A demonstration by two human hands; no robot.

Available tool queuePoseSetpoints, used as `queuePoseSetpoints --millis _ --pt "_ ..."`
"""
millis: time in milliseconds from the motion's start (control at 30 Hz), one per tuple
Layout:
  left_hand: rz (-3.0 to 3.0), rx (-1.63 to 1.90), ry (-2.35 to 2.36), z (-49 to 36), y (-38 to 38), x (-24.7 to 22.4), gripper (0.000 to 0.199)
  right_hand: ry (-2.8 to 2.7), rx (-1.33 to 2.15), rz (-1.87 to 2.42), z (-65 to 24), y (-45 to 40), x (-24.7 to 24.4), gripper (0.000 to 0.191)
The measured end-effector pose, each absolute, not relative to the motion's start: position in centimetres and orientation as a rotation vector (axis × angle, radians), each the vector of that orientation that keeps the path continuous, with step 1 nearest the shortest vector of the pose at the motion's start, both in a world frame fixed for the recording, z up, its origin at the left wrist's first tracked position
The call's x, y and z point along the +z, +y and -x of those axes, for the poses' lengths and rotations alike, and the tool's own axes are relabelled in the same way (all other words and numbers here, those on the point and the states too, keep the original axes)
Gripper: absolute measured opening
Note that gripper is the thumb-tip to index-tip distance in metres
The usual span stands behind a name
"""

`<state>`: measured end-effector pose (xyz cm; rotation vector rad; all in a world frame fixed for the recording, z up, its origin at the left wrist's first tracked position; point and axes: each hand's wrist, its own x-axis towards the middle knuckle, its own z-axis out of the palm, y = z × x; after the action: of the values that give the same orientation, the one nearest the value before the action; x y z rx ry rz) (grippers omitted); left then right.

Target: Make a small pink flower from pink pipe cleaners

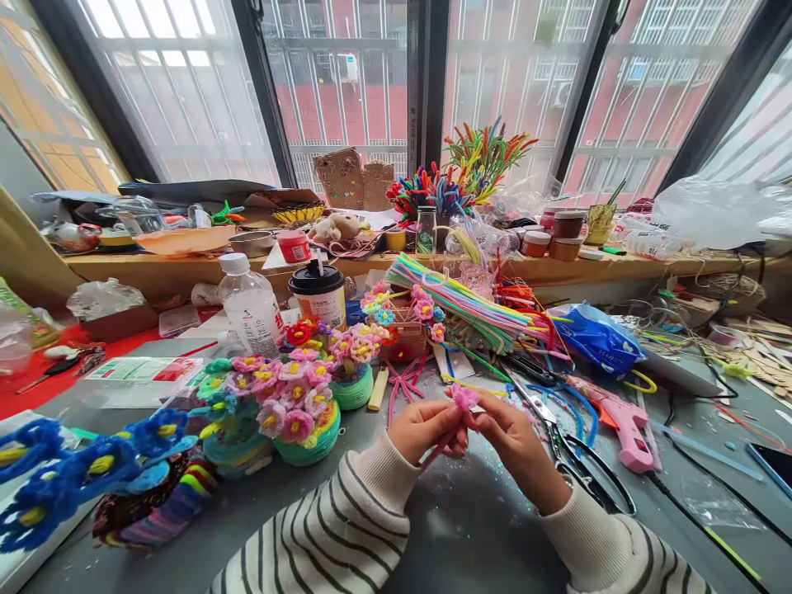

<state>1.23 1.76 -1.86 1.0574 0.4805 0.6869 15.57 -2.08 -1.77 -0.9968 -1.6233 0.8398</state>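
Between my two hands is a pink pipe-cleaner flower (464,398), its stem running down under my left palm. My left hand (426,429) is closed around the stem just below the bloom. From the other side, my right hand (504,433) pinches the flower's edge with thumb and fingertips. Left of my hands stand pots of finished pipe-cleaner flowers, with pink blooms (297,392) nearest and blue blooms (102,458) farther left. Several pink pipe cleaners (408,381) lie just beyond my left hand.
Black-handled scissors (557,437) and a pink glue gun (619,421) with its cord lie to the right. Behind are a bundle of pastel pipe cleaners (458,297), a blue packet (597,338), a lidded cup (318,297) and a plastic bottle (251,309). A cluttered sill (365,266) runs below the windows.
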Motion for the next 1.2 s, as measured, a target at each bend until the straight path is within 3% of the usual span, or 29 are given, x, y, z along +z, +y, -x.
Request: queuePoseSetpoints --millis 167,333,467,667,1200 --pt "-1.281 0.687 0.586 -1.3 1.0 -1.3 0.035 -1.621 0.926 0.991 -15.2 -2.7 -1.3 0.028" --pt "-1.549 0.851 0.569 -1.4 0.5 -0.9 0.034 -1.634 0.797 0.955 -15.4 -3.4 -0.2 0.016" --pt "-1.755 0.921 0.440 -1.2 0.3 -0.6 0.038 -1.764 0.581 0.859 -15.6 -4.0 0.8 0.017" --pt "-1.783 0.848 0.370 -1.0 0.6 -0.4 0.034 -1.839 0.424 0.857 -15.8 -4.5 1.3 0.012" --pt "-1.760 0.811 0.300 -0.9 0.9 -0.9 0.036 -1.755 0.514 0.918 -15.7 -4.9 1.3 0.010"
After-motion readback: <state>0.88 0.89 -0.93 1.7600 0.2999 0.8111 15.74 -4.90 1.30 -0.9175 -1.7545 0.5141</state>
